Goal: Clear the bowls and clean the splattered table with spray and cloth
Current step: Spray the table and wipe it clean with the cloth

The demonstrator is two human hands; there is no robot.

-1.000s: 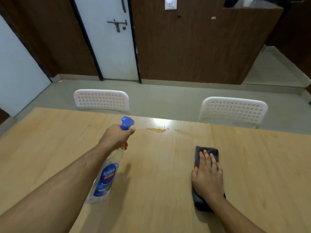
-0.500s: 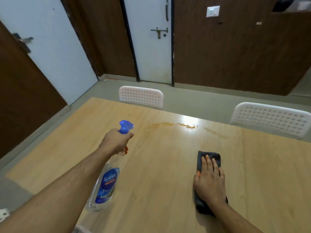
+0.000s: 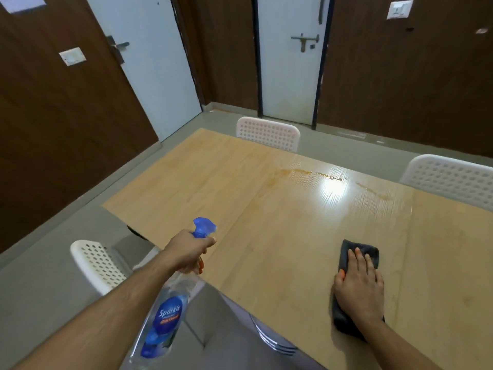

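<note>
My left hand [image 3: 188, 252] grips the neck of a clear spray bottle [image 3: 165, 319] with a blue nozzle, held in the air by the near left edge of the wooden table [image 3: 280, 236], nozzle pointing across the table. My right hand [image 3: 358, 287] lies flat, fingers straight, on a folded dark grey cloth [image 3: 369, 249] on the near right part of the table. A brownish splatter [image 3: 306, 173] streaks the far part of the table beside a bright glare. No bowls are in view.
White perforated chairs stand at the far side [image 3: 268, 133], the far right [image 3: 450, 177] and the near left [image 3: 97, 264]. Grey floor surrounds the table. Behind are brown wall panels and two pale doors [image 3: 289, 57].
The view has swung left, so the table's left end, another door and a near chair have come into sight. Both hands keep their holds on the bottle and the cloth.
</note>
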